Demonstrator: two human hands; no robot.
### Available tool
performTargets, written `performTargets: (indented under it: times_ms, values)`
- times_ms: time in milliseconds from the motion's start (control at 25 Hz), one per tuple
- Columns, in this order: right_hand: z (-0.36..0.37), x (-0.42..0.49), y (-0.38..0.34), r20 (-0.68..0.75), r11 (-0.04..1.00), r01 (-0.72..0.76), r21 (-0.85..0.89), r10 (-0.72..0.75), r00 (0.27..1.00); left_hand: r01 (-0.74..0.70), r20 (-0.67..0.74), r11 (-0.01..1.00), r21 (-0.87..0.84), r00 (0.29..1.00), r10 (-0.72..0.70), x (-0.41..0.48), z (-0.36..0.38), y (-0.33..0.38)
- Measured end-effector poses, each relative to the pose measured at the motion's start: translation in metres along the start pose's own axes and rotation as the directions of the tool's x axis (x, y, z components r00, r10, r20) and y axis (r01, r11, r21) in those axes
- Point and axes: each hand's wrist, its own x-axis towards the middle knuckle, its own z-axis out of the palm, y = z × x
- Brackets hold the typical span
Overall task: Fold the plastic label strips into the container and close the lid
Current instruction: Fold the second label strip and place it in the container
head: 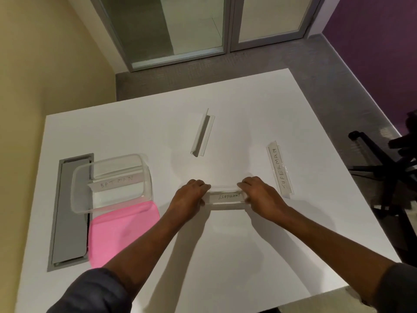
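A clear plastic strip labelled ELEPHANT [226, 197] lies flat on the white table [225, 245]. My left hand [190, 197] grips its left end and my right hand [259, 195] grips its right end. A clear container [111, 182] stands at the left, with a strip labelled BATMAN [116, 181] inside it. The pink lid [121, 231] lies flat on the table just in front of the container. A strip labelled SUPERMAN [279, 169] lies to the right of my right hand. Another clear strip [202, 133], partly folded open, lies farther back.
A grey cable hatch [67, 222] is set into the table at the left, partly under the container. A black chair base [383, 168] stands off the table's right edge. Glass doors [191, 30] lie beyond the far edge.
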Motion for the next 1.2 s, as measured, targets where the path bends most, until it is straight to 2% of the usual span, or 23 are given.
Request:
performTargets:
  times_ms: [320, 640, 840, 1200]
  values:
    - [-0.04, 0.041, -0.092, -0.123, 0.979, 0.191, 0.067, -0.182, 0.976, 0.035, -0.158, 0.999, -0.002, 0.987, -0.035, -0.07, -0.067, -0.075]
    - [-0.052, 0.117, -0.221, -0.106, 0.951, 0.308, 0.024, -0.304, 0.947, 0.137, -0.241, 0.99, 0.01, 0.962, -0.131, -0.144, -0.128, -0.18]
    - [-0.028, 0.168, -0.277, -0.032, 0.932, 0.361, -0.045, -0.362, 0.931, 0.233, -0.199, 0.971, -0.059, 0.95, -0.24, -0.166, -0.144, -0.235]
    - [0.019, 0.212, -0.316, 0.084, 0.941, 0.324, -0.097, -0.317, 0.945, 0.258, -0.041, 0.957, 0.13, 0.966, -0.255, -0.156, -0.117, -0.291]
